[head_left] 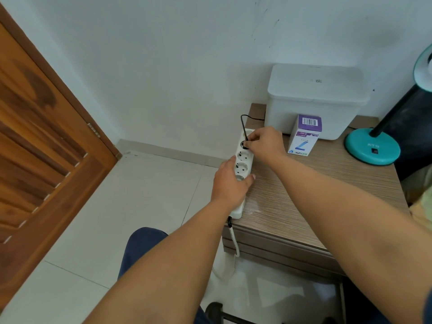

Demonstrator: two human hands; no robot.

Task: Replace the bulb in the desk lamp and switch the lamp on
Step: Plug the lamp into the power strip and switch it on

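Observation:
A white power strip lies along the left edge of the wooden bedside table. My left hand presses down on its near half and grips it. My right hand pinches a black plug that sits at the second socket from the far end; its black cord loops up and back. The teal desk lamp's round base stands at the table's right, with a black arm rising to the teal shade at the frame edge. A white and purple bulb box stands upright between strip and lamp.
A white lidded plastic bin stands against the wall behind the bulb box. A wooden door fills the left side. The strip's white cable hangs down over the table's front onto the tiled floor. My knee in blue trousers is below.

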